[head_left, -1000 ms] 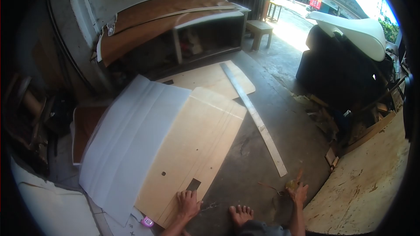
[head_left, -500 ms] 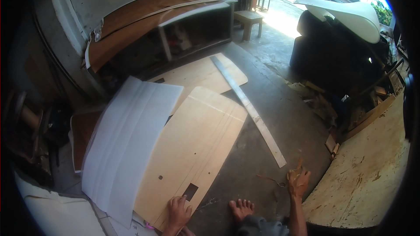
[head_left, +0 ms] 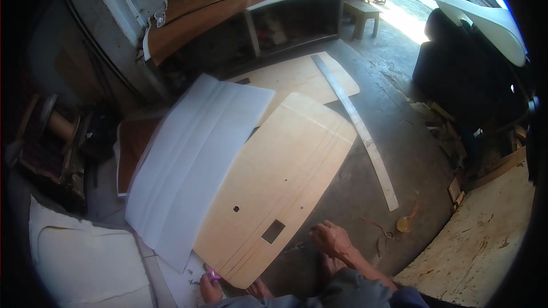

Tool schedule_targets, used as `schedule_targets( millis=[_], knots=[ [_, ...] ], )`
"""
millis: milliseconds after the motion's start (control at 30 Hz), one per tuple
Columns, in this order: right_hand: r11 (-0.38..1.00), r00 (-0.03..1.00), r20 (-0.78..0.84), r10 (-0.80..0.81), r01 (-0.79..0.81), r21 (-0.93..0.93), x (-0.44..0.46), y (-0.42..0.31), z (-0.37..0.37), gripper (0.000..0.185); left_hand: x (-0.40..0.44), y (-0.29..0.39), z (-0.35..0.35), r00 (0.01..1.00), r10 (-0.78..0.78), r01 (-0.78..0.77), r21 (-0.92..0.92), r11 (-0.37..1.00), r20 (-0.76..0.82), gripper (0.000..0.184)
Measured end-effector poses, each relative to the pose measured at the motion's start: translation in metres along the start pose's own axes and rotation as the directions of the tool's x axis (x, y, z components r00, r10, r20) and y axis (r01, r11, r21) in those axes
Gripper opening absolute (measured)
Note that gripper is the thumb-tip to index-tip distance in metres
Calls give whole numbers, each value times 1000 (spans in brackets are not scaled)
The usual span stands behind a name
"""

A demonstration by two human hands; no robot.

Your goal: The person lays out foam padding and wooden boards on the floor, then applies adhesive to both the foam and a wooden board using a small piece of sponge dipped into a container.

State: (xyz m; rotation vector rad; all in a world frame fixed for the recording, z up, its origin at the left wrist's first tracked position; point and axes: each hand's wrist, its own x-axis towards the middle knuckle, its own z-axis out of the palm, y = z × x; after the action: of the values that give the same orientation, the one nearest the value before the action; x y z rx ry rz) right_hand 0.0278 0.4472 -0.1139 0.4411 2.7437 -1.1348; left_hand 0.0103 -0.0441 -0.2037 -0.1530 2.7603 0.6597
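Observation:
A pale wooden panel [head_left: 274, 177] with a rectangular cutout and small holes lies on the floor, its near end by my feet. My left hand [head_left: 210, 290] is closed on a small pink and white object [head_left: 212, 275] at the panel's near left corner. Right of the cutout, my right hand [head_left: 332, 238] hovers near the panel's edge, fingers curled; whether anything is in them is too small to tell. A white foam sheet [head_left: 194, 159] lies along the panel's left side. On the floor to the right rests a round yellowish object [head_left: 403, 225].
A long metal strip [head_left: 365, 137] lies across a second wooden panel [head_left: 337, 74] and the floor. Scissors [head_left: 388, 235] are near the yellowish object. Brown material [head_left: 200, 8] covers a cabinet at the back. A stained board [head_left: 468, 234] stands at the right.
My right hand has left the yellowish object and moved left toward the panel. My left hand has gone from beside the cutout to the pink object. The foam sheet and panel have separated slightly.

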Motion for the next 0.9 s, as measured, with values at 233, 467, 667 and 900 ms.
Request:
schedule_targets(
  millis=[233, 467, 667, 900],
  knots=[
    [985, 978, 134, 162, -167, 31, -14, 26, 1, 48, -12, -21, -3, 925, -361, 334, 197, 922, 119, 42],
    [675, 657, 182, 732, -735, -64, -73, 37, 95, 87, -25, 55, -17, 947, -146, 214, 223, 951, -288, 39],
    [720, 700, 186, 690, -689, -78, -78, 51, 105, 87, 10, 183, 18, 849, 526, -525, -34, 850, 43, 47],
    [689, 667, 225, 710, -724, -30, -78, 38, 88, 86, 6, 142, 17, 945, 260, -226, 178, 958, -198, 55]
  ],
)
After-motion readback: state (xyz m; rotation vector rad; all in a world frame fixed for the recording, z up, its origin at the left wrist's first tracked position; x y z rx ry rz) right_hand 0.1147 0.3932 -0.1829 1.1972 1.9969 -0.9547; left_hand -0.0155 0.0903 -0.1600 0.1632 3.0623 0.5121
